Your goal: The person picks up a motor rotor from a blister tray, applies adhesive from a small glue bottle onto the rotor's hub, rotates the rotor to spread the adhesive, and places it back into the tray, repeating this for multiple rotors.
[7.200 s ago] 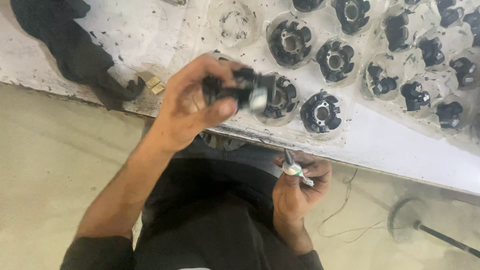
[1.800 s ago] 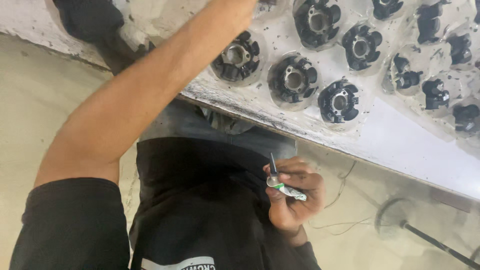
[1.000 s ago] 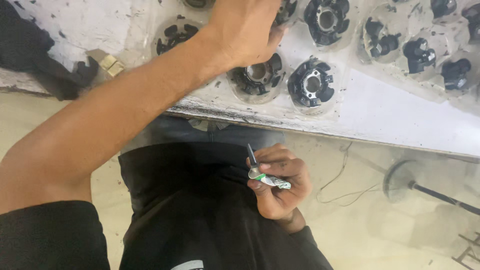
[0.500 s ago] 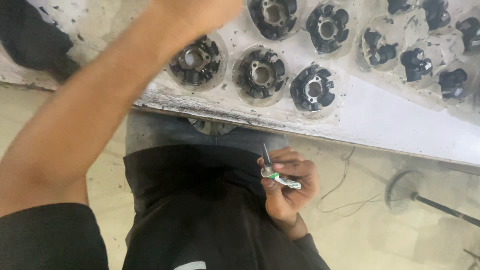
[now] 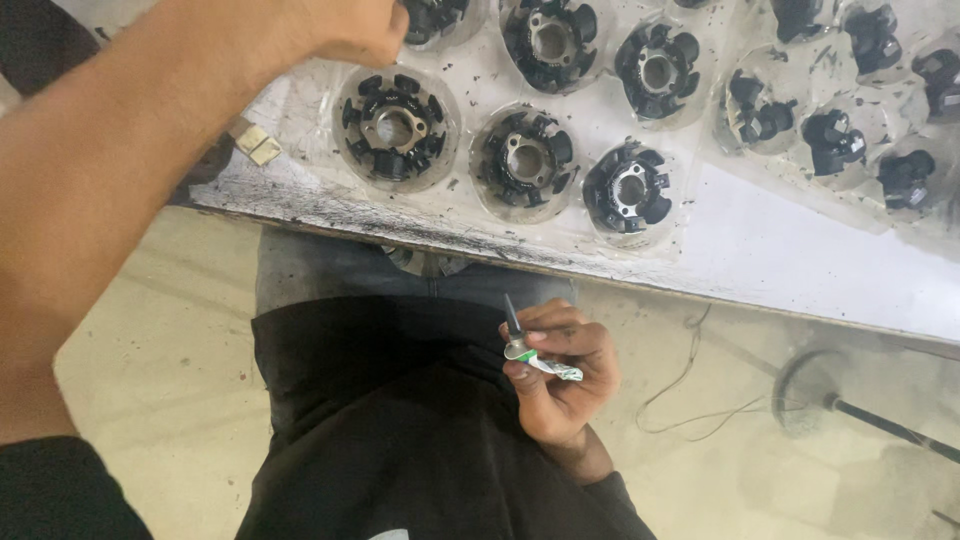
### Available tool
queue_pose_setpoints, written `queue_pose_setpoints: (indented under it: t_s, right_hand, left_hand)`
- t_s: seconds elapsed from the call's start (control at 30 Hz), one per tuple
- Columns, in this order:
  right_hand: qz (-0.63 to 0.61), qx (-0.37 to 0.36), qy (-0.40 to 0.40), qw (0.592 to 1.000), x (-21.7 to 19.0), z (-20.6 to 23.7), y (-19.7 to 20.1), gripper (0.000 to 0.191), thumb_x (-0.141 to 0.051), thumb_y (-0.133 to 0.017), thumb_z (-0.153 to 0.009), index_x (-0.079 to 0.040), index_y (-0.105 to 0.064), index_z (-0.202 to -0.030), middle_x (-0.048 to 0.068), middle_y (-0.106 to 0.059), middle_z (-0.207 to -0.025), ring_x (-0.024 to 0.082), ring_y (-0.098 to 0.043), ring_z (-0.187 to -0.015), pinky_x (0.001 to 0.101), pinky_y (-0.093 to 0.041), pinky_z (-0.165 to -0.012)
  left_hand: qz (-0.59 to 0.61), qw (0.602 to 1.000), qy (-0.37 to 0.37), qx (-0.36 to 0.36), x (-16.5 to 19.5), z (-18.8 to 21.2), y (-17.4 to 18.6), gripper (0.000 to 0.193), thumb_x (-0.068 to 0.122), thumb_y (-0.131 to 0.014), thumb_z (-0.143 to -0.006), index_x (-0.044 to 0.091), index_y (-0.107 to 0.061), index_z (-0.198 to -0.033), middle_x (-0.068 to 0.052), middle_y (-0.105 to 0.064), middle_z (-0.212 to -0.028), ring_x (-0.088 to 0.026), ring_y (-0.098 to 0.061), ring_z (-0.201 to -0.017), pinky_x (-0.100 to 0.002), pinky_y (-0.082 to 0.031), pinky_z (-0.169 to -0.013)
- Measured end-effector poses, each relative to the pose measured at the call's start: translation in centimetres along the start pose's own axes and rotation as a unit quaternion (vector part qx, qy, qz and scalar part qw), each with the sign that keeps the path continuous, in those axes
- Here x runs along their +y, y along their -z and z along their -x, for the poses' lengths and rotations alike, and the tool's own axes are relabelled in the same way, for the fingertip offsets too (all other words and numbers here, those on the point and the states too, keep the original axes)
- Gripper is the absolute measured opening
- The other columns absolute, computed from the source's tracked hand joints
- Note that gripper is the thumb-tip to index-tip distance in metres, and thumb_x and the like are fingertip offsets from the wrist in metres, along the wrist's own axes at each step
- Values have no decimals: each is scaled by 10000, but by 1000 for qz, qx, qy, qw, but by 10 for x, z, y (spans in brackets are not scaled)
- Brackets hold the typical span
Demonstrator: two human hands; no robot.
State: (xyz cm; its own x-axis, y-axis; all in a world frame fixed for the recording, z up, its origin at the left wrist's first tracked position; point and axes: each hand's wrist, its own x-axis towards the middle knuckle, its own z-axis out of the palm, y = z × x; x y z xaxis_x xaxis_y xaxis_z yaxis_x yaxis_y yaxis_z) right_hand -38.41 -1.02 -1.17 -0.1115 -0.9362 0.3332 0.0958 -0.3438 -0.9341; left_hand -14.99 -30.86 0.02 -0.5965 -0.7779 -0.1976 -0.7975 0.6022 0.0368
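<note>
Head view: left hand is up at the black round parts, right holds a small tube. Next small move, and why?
Probably close the left hand on the round part under its fingers: it sits right there, while the right hand holds the small tube nozzle-up by the lap.

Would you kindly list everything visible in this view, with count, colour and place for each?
Round toothed parts: at least six, black with metal centres, in clear round cups on the bench's near and middle area.
Smaller lumpy parts: about five, black, in clear cups at the far right of the bench.
Bench top: one, white and grimy, across the top of the view.
Small blocks: two, tan, near the bench's left edge.
Thin wire: one, pale, on the floor at right.
Round base with a rod: one, grey, on the floor at far right.
Small tube: one, white and green with a dark nozzle, in the right hand.
Left hand: reaching over the bench, closed at a cup at the top edge.
Right hand: in the lap, gripping the tube.
</note>
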Motion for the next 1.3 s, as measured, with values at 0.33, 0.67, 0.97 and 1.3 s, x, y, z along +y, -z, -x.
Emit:
queue_pose_setpoints:
  t_s: [0.33,0.67,0.97,1.3]
  right_hand:
    - [9,-4,-3,1000,2,-3,1,273,-110,-790,-955,-18,-555,-1059,155,-668,-956,249,-664,-887,334,-528,-795]
    - [4,-1,-7,1000,6,-3,2,281,-104,-801,-945,-17,-559,-1059,152,-664,-966,247,-664,-913,338,-537,-805]
    - [5,-1,-14,1000,6,-1,0,283,-95,-796,-949,-20,-549,-1064,156,-663,-982,252,-663,-929,363,-550,-849]
    - [15,36,-15,999,-3,-1,1,289,-127,-782,-973,-21,-545,-1100,161,-647,-999,235,-652,-899,331,-540,-810]
  left_hand:
    - [76,985,-73,137,-13,1,-20,237,62,-708,-868,10,-696,-1098,-139,-740,-832,-262,-715,-693,-390,-582,-566]
    - [79,949,-148,266,-4,28,5,134,-38,-634,-939,-10,-671,-1065,-116,-722,-858,-195,-752,-825,-308,-594,-621]
    - [166,962,-96,195,-9,10,-6,262,29,-645,-950,-4,-701,-1204,-128,-770,-937,-225,-754,-803,-328,-579,-653]
    - [189,953,-49,231,68,-8,11,230,259,-704,-1031,33,-747,-1038,-137,-720,-785,-247,-706,-659,-400,-565,-581]
